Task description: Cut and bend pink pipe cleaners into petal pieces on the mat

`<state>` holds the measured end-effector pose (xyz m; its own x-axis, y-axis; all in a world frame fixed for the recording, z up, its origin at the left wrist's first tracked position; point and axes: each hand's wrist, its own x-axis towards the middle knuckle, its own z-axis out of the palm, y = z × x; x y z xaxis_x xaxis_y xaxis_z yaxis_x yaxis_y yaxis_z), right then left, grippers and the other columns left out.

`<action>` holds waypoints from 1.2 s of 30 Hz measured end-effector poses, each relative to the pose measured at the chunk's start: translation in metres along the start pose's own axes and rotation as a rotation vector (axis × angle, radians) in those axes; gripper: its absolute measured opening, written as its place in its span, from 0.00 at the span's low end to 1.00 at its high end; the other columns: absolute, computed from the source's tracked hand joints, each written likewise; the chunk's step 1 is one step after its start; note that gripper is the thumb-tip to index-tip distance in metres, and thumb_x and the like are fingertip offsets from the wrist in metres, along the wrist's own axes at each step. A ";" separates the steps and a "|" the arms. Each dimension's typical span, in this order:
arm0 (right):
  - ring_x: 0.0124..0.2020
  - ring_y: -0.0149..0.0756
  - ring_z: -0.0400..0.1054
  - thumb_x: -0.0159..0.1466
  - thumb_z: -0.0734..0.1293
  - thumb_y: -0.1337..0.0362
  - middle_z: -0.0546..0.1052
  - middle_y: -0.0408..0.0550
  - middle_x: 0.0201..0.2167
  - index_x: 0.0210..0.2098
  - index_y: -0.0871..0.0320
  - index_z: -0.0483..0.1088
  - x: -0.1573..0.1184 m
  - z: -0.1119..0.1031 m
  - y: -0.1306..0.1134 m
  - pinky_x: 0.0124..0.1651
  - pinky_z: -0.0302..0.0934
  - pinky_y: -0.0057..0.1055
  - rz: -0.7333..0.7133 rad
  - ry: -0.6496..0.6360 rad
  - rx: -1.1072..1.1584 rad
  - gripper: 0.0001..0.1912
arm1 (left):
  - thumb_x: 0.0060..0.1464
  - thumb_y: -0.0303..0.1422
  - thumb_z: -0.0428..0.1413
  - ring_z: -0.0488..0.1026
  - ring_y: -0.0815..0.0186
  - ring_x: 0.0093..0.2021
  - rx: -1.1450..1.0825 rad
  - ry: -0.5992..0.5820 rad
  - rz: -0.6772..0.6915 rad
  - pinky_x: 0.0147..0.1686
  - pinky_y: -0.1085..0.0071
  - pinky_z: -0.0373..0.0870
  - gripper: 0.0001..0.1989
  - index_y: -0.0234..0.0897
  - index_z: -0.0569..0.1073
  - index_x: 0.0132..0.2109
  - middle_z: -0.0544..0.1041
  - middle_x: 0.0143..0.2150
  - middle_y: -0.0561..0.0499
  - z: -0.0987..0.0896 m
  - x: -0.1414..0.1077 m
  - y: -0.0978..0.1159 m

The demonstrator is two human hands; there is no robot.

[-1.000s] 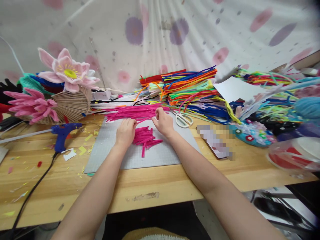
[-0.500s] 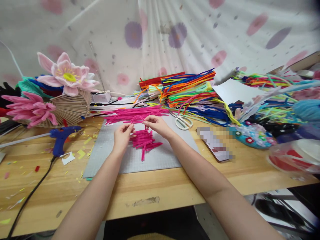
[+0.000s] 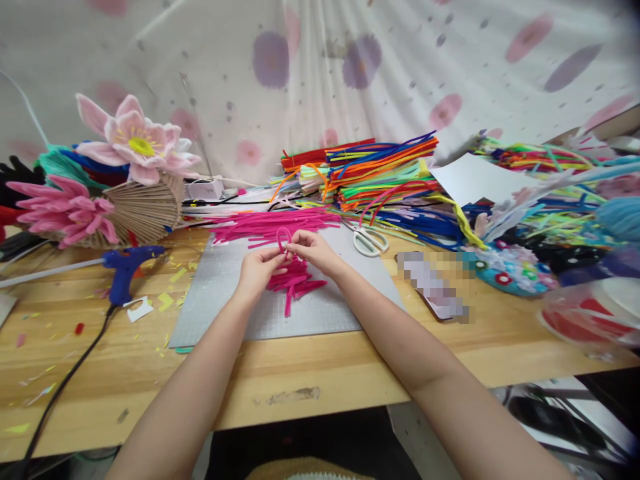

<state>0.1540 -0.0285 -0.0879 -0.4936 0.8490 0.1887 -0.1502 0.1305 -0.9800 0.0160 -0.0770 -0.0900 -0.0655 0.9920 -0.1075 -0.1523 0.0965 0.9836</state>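
Observation:
A magenta pipe cleaner (image 3: 283, 235) is bent into a narrow upright loop, its ends pinched between my hands. My left hand (image 3: 261, 270) grips it from the left, thumb and fingers closed. From the right, my right hand (image 3: 313, 253) pinches it too, the fingertips of both hands meeting. Under and just in front of them lies a heap of short folded magenta pieces (image 3: 300, 285) on the grey cutting mat (image 3: 215, 293). Behind the hands a row of straight magenta pipe cleaners (image 3: 260, 225) lies across the mat's far edge.
Scissors (image 3: 370, 241) lie at the mat's far right, a phone (image 3: 433, 290) right of it. On the left are a blue glue gun (image 3: 123, 270), its black cord, paper scraps and fuzzy pink flowers (image 3: 143, 143). Bundles of coloured pipe cleaners (image 3: 380, 173) are piled behind. A plastic tub (image 3: 595, 310) stands right.
My hands have come together, turning the wide arch of the pipe cleaner into a narrow closed loop. The view has shifted slightly.

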 end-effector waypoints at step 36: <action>0.14 0.19 0.42 0.53 0.67 0.54 0.55 0.34 0.15 0.31 0.61 0.67 -0.001 -0.005 0.002 0.16 0.37 0.21 0.210 -0.087 0.484 0.15 | 0.40 0.23 0.61 0.69 0.77 0.20 -0.189 -0.316 -0.401 0.19 0.85 0.67 0.03 0.30 0.74 0.25 0.74 0.23 0.51 0.000 -0.010 0.014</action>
<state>0.1585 -0.0261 -0.0905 -0.6217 0.7831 0.0165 -0.4082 -0.3059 -0.8601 0.0149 -0.0861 -0.0755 0.3297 0.8590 -0.3918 -0.2806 0.4854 0.8281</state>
